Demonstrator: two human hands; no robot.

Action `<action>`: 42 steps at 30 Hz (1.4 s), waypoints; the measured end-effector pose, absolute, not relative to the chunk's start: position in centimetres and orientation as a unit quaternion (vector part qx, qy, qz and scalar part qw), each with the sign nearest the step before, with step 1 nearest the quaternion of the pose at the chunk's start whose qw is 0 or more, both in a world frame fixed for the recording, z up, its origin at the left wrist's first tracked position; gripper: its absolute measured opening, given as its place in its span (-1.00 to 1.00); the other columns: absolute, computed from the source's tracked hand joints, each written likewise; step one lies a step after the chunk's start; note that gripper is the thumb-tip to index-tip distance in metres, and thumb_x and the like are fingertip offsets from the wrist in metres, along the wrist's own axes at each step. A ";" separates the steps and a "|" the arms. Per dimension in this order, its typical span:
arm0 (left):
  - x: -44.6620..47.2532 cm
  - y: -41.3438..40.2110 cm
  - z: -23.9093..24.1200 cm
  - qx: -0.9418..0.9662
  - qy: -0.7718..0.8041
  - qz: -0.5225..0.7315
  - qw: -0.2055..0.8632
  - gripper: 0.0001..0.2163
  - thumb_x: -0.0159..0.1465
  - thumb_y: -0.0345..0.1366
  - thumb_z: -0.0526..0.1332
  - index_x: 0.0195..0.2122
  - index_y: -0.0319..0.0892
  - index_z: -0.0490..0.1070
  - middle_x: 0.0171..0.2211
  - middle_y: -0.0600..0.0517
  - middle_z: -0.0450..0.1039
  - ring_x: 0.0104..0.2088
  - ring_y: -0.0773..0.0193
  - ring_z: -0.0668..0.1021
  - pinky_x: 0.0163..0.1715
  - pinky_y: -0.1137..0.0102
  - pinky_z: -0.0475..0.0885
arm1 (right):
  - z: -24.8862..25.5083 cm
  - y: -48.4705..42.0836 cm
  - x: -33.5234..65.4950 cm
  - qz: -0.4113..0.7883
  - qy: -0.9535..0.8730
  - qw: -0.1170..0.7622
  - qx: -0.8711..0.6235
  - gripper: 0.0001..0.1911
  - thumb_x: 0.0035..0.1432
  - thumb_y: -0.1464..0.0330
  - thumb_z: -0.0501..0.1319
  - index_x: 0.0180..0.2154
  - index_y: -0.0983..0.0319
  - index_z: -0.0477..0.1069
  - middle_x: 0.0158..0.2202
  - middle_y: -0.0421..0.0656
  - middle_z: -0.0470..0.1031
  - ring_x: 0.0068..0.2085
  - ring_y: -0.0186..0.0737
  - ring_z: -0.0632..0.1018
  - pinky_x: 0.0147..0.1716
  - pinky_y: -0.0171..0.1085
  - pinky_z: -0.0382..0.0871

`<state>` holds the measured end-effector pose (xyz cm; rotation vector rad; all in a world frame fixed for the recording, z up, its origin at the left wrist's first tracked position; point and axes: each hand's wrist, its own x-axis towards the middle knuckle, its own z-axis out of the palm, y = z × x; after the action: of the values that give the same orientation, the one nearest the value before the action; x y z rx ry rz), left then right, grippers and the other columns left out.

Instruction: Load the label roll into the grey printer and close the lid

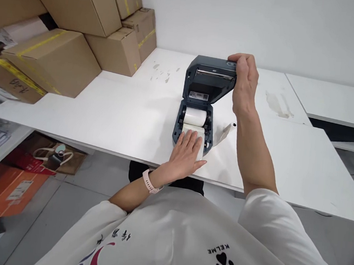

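A dark grey label printer (178, 122) sits on the white table near its front edge, with its lid (214, 63) raised and tilted back. Inside it lies a roll of white label paper (195, 116). From the roll a strip of labels (194, 128) runs forward over the printer's front. My left hand (186, 152) rests flat on that strip, fingers stretched out and pointing toward the roll; part of the strip is hidden under it. At the lid's upper right corner, my right hand (245, 83) grips the edge, thumb hidden from view.
Cardboard boxes (116, 52) are stacked at the back left of the table (128, 114). A curled piece of backing paper (226, 133) lies right of the printer. A white wall stands behind. Below left are an orange box (2, 194) and bags on a shelf.
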<state>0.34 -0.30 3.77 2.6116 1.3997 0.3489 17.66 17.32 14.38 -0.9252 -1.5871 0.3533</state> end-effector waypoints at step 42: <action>-3.5 0.7 3.6 0.599 0.547 0.550 0.197 -0.49 0.37 -0.02 0.22 0.30 -0.05 0.25 0.40 -0.17 0.25 0.43 -0.02 0.30 0.37 -0.01 0.28 | 2.5 0.7 16.7 0.016 -0.780 0.407 -0.475 -0.58 0.50 0.24 -0.02 0.26 0.00 0.37 0.32 -0.14 0.46 0.44 0.01 0.32 0.40 0.18 0.12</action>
<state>-3.47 0.73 3.65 1.6782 1.5327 1.5390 16.70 0.74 2.50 -1.1969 -1.9665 0.0401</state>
